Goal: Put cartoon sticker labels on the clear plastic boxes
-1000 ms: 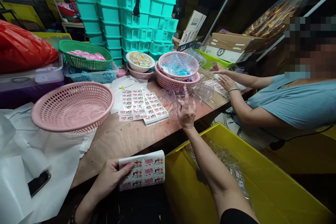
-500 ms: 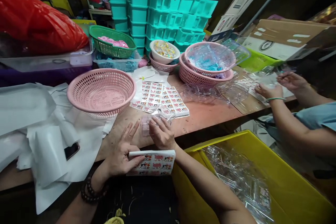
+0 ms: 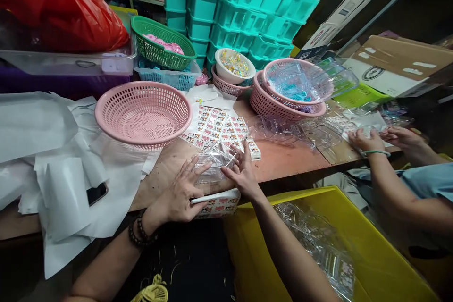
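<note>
My left hand (image 3: 182,193) pinches a folded stack of sticker sheets (image 3: 221,202) with cartoon prints between thumb and palm, at the table's front edge. Its other fingers stretch out over the left side of a clear plastic box (image 3: 214,165). On the box's right side is my right hand (image 3: 244,174), fingers spread and thumb near the box wall; whether it touches is hard to tell. Behind the box lie more printed sticker sheets (image 3: 226,127) in a fanned pile.
A pink basket (image 3: 141,137) stands left, beside white backing papers (image 3: 67,188). Clear plastic boxes (image 3: 276,127) lie right of the stickers, before stacked pink baskets (image 3: 265,101). A yellow bin (image 3: 371,245) holds clear packages below. At right, a co-worker's hands (image 3: 382,139) handle something.
My right hand has lifted off the top of the clear box and moved to its right side, fingers spreading. My left hand has moved forward onto the box, carrying the sticker sheets.
</note>
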`<state>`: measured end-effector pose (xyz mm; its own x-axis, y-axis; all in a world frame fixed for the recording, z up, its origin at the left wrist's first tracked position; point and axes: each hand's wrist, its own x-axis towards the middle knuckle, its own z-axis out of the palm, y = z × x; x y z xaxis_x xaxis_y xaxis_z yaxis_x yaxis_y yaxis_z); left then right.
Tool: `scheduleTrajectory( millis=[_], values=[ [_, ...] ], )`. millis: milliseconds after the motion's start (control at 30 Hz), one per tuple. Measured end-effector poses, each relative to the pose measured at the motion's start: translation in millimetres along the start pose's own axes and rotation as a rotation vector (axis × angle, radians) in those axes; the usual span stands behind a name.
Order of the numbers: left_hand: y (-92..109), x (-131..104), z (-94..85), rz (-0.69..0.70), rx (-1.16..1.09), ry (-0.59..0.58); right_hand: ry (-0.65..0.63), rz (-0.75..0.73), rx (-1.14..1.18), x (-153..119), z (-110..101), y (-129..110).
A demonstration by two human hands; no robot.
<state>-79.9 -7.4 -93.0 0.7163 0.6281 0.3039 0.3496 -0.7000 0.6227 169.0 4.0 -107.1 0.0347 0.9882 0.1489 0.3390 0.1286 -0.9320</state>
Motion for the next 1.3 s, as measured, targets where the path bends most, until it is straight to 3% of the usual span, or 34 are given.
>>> scheduleTrajectory(
  millis=[100, 233, 500, 667, 900, 1300],
  values=[
    [-2.4, -0.2, 0.3, 0.038, -0.008, 0.036, 0.011, 0.044, 0.108, 7.3, 9.4, -1.4],
    [-6.2, -1.8, 0.7, 0.057, -0.009, 0.067, 0.01, 0.043, 0.088, 15.6, 6.7, -1.9],
    [-11.7, -6.7, 0.1, 0.078, -0.077, 0.129, 0.028, -0.124, 0.018, 25.8, 7.2, -2.1],
    [-15.3, -7.8, 1.6, 0.054, -0.085, 0.128, 0.024, -0.133, 0.024, 28.4, 7.2, -0.7],
    [-19.4, -7.3, 5.1, 0.125, -0.102, 0.226, 0.033, -0.211, 0.078, 37.2, 7.8, 10.6],
    [-14.6, -6.0, 27.5, 0.112, -0.035, 0.345, 0.152, -0.068, 0.208, 16.5, 22.8, 12.5]
  ],
)
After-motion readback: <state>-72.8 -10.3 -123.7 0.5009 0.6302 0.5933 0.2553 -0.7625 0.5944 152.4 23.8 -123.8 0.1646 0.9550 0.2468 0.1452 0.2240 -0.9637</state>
